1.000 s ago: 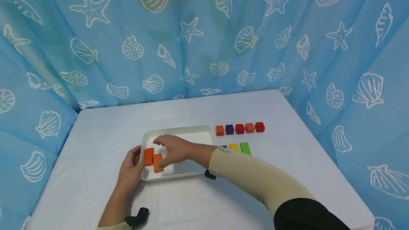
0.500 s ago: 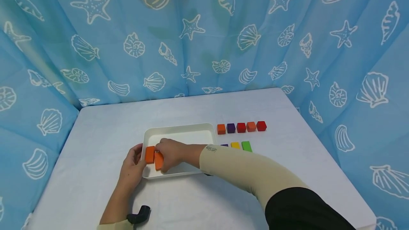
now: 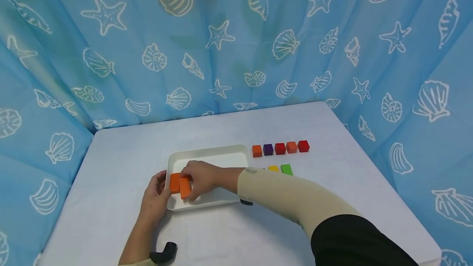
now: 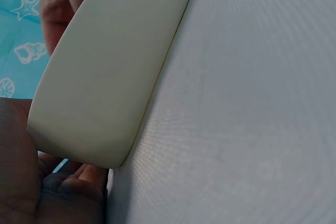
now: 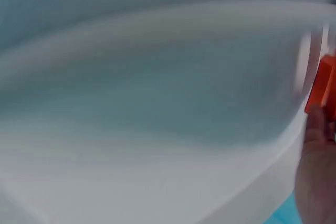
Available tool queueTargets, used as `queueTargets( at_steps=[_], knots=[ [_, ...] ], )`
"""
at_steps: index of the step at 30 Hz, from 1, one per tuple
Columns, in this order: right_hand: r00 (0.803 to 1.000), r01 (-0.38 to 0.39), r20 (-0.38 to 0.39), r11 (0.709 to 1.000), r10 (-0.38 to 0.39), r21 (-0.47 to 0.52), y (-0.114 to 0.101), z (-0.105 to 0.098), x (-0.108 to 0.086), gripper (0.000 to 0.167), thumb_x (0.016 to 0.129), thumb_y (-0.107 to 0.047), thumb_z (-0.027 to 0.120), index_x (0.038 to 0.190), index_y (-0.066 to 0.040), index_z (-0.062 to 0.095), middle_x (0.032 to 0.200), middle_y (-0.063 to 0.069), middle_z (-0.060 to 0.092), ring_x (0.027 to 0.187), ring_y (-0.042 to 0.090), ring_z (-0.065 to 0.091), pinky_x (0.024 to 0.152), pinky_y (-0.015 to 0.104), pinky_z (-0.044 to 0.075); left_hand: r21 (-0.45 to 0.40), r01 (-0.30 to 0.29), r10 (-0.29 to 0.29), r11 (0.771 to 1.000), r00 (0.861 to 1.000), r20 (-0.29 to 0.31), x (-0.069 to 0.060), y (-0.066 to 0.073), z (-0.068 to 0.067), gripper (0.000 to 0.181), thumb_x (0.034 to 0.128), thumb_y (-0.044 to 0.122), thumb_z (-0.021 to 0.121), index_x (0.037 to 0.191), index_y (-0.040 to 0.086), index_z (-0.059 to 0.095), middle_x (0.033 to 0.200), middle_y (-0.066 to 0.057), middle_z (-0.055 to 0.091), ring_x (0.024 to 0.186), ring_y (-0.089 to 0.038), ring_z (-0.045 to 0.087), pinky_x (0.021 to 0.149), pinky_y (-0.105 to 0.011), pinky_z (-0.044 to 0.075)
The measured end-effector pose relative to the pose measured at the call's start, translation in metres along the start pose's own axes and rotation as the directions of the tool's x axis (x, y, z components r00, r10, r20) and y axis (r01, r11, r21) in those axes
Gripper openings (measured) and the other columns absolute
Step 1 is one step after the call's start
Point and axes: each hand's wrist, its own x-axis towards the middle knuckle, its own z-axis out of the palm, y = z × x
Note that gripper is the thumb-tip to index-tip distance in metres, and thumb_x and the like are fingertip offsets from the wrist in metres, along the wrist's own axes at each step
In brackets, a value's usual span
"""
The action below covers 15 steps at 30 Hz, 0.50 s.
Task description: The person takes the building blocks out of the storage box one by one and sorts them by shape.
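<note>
A shallow white tray (image 3: 229,201) lies on the table with two orange rectangular blocks at its left end. My right hand (image 3: 202,177) pinches the right-hand orange block (image 3: 185,188) between thumb and fingers. In the right wrist view that orange block (image 5: 321,85) shows at the right edge. The other orange block (image 3: 174,183) lies close beside it on the left. My left hand (image 3: 154,200) grips the tray's left side, its thumb at the rim and its fingers behind. From the left wrist the tray's outer wall (image 4: 100,77) hides part of those fingers.
A row of small cubes, including a purple cube (image 3: 268,149) and a red cube (image 3: 304,146), stands right of the tray. In front are a yellow block (image 3: 273,168) and a green block (image 3: 286,169), partly covered by my right sleeve. A blue shell-patterned curtain (image 3: 221,65) surrounds the table.
My right hand's spread thumb and fingers have closed onto the right-hand orange block. The gap between the two orange blocks has narrowed in view. My left hand stays on the tray.
</note>
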Motion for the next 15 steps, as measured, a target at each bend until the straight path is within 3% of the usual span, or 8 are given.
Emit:
queueTargets(
  at_steps=[8, 15],
  knots=[
    [0.992, 0.096, -0.093, 0.984, -0.083, 0.152, 0.004, -0.026, -0.027, 0.062, 0.080, -0.031, 0.096, 0.134, -0.014, 0.071, 0.112, -0.008, 0.060, 0.099, 0.005, 0.058, 0.087, 0.017, 0.054, 0.012, 0.004, -0.003, 1.000, 1.000, -0.029, -0.001, 0.000, 0.004, 0.065, 0.1044, 0.007, 0.057, 0.164, 0.005, 0.032, 0.170, -0.016, 0.035, 0.157, -0.034, 0.031, 0.125, -0.047, 0.028],
    [0.988, 0.064, -0.153, 0.978, -0.034, 0.199, 0.025, -0.049, -0.071, 0.064, 0.081, -0.030, 0.093, 0.139, -0.016, 0.069, 0.120, -0.008, 0.059, 0.106, 0.010, 0.058, 0.095, 0.040, 0.060, 0.000, -0.011, 0.011, 1.000, 0.999, -0.033, -0.001, 0.000, 0.005, 0.066, 0.1011, 0.000, 0.051, 0.164, 0.003, 0.032, 0.168, -0.018, 0.035, 0.156, -0.036, 0.032, 0.125, -0.050, 0.028]
  ],
)
